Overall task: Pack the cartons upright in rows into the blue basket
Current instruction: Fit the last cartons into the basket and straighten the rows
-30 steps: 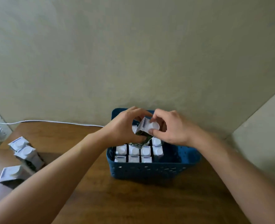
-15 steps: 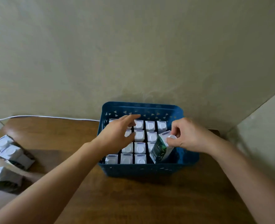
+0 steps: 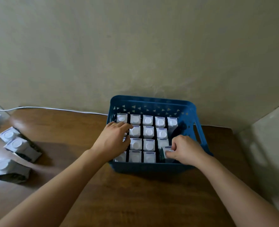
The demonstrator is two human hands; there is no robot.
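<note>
The blue basket (image 3: 189, 112) stands on the wooden table against the wall, filled with several upright white-topped cartons (image 3: 148, 132) in rows. My right hand (image 3: 185, 149) pinches the top of one carton (image 3: 167, 150) at the basket's near right corner; that carton is almost upright among its neighbours. My left hand (image 3: 113, 140) rests with relaxed fingers on the carton tops in the left column. The cartons under both hands are partly hidden.
Three loose cartons (image 3: 16, 145) lie on the wooden table (image 3: 135, 194) at the left. A white cable (image 3: 61, 109) runs along the wall behind the table. A pale wall rises close behind the basket, and another surface sits at the right.
My right hand has lowered the tilted carton into the basket's near right corner until it stands nearly upright. My left hand has settled onto the left column of cartons.
</note>
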